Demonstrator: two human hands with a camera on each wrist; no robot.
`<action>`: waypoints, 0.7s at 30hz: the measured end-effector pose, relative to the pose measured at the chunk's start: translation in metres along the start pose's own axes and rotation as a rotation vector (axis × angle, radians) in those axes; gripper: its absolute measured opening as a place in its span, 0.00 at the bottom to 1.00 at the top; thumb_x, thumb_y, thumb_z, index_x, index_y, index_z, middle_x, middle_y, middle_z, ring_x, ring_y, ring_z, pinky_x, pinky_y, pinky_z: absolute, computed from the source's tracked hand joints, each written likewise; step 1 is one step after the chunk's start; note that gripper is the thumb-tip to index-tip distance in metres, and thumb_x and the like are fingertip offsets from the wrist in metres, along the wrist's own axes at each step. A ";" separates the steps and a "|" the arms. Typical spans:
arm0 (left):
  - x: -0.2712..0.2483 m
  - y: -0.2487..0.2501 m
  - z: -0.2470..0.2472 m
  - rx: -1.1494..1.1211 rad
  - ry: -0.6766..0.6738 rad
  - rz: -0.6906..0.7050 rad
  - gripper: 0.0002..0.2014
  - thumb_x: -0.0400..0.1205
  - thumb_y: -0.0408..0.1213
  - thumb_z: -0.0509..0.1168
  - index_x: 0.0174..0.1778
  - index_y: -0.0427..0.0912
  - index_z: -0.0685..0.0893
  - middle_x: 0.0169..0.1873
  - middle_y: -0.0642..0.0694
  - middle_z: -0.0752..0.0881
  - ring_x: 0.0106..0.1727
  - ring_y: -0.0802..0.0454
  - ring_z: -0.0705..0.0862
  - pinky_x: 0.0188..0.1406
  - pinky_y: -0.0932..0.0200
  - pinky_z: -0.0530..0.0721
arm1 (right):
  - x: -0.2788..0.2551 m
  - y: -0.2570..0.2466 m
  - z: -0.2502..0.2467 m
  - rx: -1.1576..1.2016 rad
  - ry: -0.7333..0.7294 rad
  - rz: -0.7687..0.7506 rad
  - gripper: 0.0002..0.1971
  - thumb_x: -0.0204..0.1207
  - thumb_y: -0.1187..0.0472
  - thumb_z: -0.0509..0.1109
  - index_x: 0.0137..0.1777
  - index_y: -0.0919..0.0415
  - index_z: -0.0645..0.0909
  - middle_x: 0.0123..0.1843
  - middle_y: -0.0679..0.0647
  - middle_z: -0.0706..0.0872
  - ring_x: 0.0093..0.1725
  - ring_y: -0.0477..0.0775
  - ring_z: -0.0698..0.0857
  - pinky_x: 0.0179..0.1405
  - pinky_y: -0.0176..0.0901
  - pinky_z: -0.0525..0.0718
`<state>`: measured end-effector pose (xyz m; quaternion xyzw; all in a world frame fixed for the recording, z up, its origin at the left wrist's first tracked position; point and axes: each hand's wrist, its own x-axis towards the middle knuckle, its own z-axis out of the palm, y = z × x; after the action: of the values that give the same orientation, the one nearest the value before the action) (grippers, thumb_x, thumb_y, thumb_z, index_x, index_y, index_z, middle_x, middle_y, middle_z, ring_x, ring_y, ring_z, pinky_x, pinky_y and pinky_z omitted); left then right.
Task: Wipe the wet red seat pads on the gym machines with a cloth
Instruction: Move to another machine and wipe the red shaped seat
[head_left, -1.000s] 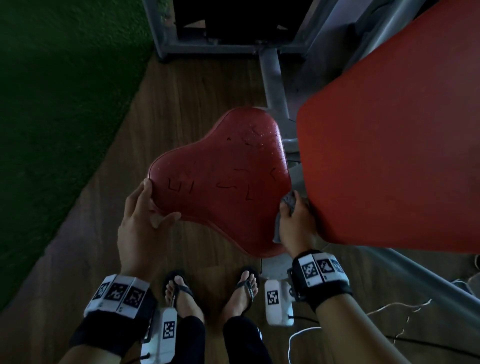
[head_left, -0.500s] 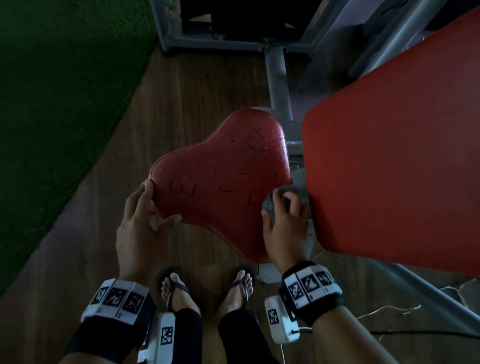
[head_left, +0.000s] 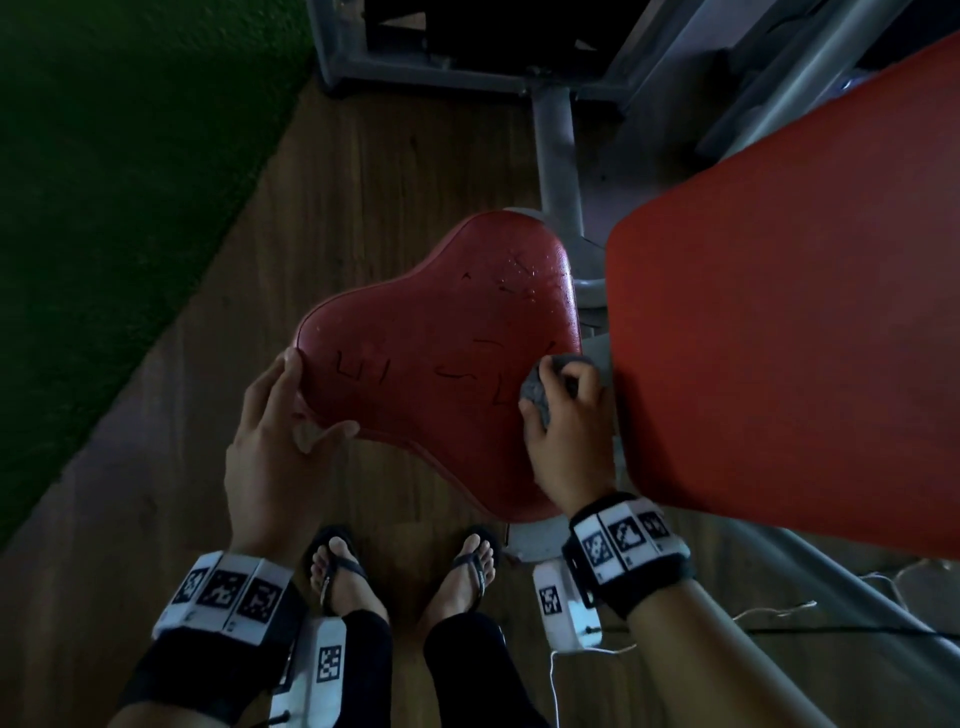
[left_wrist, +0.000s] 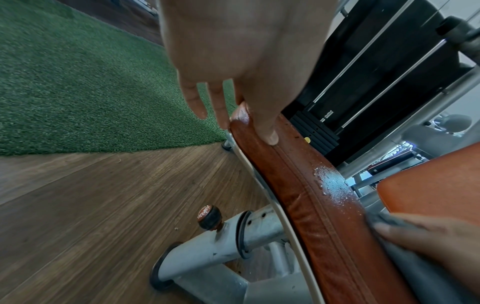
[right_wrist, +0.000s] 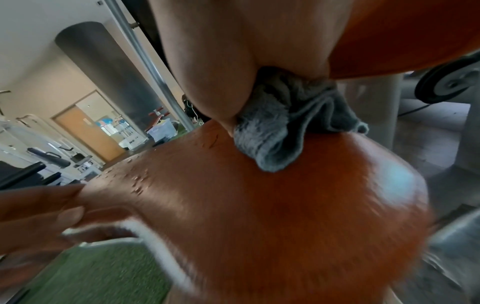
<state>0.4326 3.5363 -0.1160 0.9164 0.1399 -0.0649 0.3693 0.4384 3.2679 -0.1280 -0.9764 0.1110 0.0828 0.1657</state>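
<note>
A dark red seat pad (head_left: 441, 353) with scratch marks sits on a grey post in the head view. Water drops (head_left: 519, 280) lie on its far lobe. My left hand (head_left: 311, 400) holds the pad's left edge, thumb on one face (left_wrist: 267, 131) and fingers on the other. My right hand (head_left: 561, 384) grips a bunched grey cloth (head_left: 537, 397) and presses it onto the pad's right side, beside the back pad. In the right wrist view the cloth (right_wrist: 280, 131) rests on the wet seat pad (right_wrist: 259, 205), with drops (right_wrist: 135, 181) to its left.
A large red back pad (head_left: 779, 338) overhangs the seat's right side, close to my right hand. The grey machine frame (head_left: 556, 156) stands behind. Green turf (head_left: 104, 208) borders the wood floor on the left. My sandalled feet (head_left: 337, 566) stand below the seat; an adjustment knob (left_wrist: 209, 217) sticks out under it.
My right hand has brought the cloth out of the gap at the seat's right edge and up onto the seat surface. The left hand has kept its hold on the left edge.
</note>
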 end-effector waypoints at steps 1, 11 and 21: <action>0.000 0.000 0.000 -0.001 0.001 0.004 0.42 0.74 0.40 0.79 0.83 0.48 0.68 0.80 0.52 0.70 0.73 0.47 0.77 0.59 0.54 0.75 | 0.009 -0.001 0.000 -0.002 0.015 0.010 0.27 0.79 0.52 0.69 0.77 0.57 0.74 0.67 0.56 0.71 0.63 0.61 0.73 0.64 0.54 0.78; 0.001 0.000 -0.001 0.012 -0.005 0.005 0.42 0.74 0.41 0.79 0.84 0.49 0.67 0.79 0.51 0.71 0.71 0.44 0.79 0.57 0.50 0.79 | -0.003 0.000 0.000 -0.011 -0.036 0.046 0.28 0.81 0.49 0.66 0.81 0.54 0.69 0.73 0.55 0.67 0.69 0.60 0.69 0.71 0.54 0.74; 0.002 0.001 0.000 0.003 0.004 0.007 0.42 0.73 0.39 0.80 0.83 0.45 0.68 0.79 0.48 0.72 0.72 0.43 0.79 0.58 0.50 0.78 | 0.094 -0.006 -0.001 0.227 -0.001 0.227 0.25 0.84 0.54 0.62 0.79 0.61 0.68 0.72 0.66 0.76 0.71 0.65 0.76 0.70 0.52 0.72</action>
<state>0.4345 3.5361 -0.1161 0.9175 0.1374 -0.0623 0.3679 0.5309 3.2551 -0.1435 -0.9326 0.2290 0.0884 0.2646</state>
